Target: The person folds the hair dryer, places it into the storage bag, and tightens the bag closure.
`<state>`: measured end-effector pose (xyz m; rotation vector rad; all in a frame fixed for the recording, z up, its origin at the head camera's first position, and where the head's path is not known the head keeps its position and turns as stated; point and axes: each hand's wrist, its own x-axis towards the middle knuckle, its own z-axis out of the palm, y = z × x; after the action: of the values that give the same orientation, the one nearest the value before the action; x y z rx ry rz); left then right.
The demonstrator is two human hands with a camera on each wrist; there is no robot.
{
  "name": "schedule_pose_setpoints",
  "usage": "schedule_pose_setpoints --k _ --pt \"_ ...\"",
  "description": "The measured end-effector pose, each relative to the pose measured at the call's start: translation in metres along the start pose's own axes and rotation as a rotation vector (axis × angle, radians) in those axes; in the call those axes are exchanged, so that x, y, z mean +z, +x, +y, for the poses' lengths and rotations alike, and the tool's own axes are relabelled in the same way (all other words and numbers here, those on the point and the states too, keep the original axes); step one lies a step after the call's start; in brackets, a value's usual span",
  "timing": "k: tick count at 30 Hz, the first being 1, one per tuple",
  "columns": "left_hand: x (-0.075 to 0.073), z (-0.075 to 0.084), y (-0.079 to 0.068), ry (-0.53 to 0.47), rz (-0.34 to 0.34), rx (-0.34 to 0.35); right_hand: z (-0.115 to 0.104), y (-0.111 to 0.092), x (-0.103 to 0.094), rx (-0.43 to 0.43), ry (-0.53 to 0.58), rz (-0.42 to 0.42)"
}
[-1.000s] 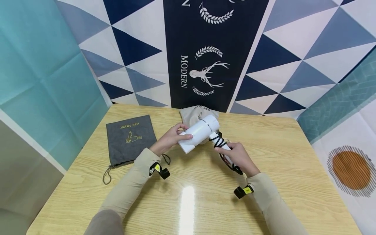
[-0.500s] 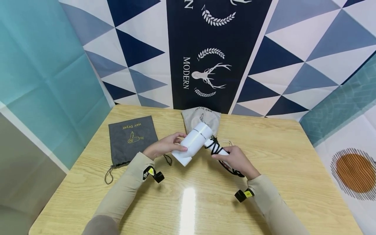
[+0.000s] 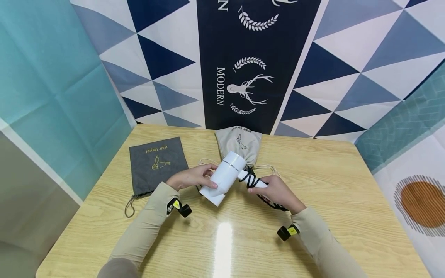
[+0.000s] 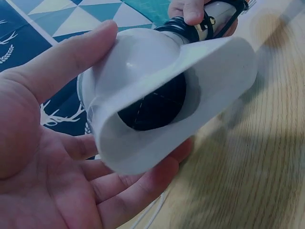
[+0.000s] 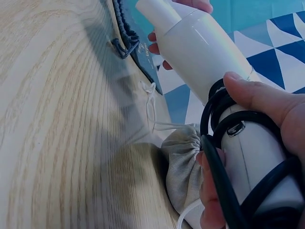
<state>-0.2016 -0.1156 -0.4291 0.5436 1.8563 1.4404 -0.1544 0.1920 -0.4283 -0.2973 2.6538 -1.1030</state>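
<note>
Both hands hold a white hair dryer [image 3: 226,173] above the table, its barrel slanting down toward the person. The left hand [image 3: 194,178] grips the barrel by its nozzle end, thumb on one side and fingers beneath. In the left wrist view, the wide flat nozzle [image 4: 224,78] faces the camera, with a dark round opening inside. Around the handle [image 5: 243,157] winds a black cord [image 5: 220,176]. The right hand [image 3: 278,192] grips that handle, thumb lying along it. Behind the dryer lies a beige drawstring pouch [image 3: 240,141] printed "Hair Dryer", partly covered by the barrel.
A dark grey drawstring pouch [image 3: 158,168] with yellow "Hair Dryer" print lies flat at the left of the wooden table [image 3: 330,173]. White strings [image 5: 150,102] trail from the beige pouch. A patterned cloth wall [image 3: 236,46] rises along the table's back edge.
The hair dryer has come toward the person and slightly left, its nozzle turning further down toward the near edge. Both hands moved with it, uncovering more of the beige pouch and its strings.
</note>
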Motion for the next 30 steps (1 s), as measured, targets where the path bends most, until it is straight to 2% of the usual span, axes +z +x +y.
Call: schedule_pose_setpoints --k 6,16,23,27,30 --pt "0.003 0.000 0.001 -0.017 0.007 0.012 -0.001 -0.001 0.002 0.023 0.013 0.009" --pt "0.019 0.006 0.014 -0.046 0.183 -0.007 -0.003 -0.003 0.008 -0.028 -0.036 0.020" --pt "0.029 0.013 0.020 0.005 0.303 -0.041 -0.006 -0.004 0.009 -0.056 -0.060 0.045" --pt "0.032 0.016 0.022 0.024 0.340 -0.048 -0.008 -0.006 0.009 -0.087 -0.073 0.043" --pt "0.035 0.018 0.022 0.004 0.332 -0.052 -0.008 -0.008 0.010 -0.097 -0.074 0.036"
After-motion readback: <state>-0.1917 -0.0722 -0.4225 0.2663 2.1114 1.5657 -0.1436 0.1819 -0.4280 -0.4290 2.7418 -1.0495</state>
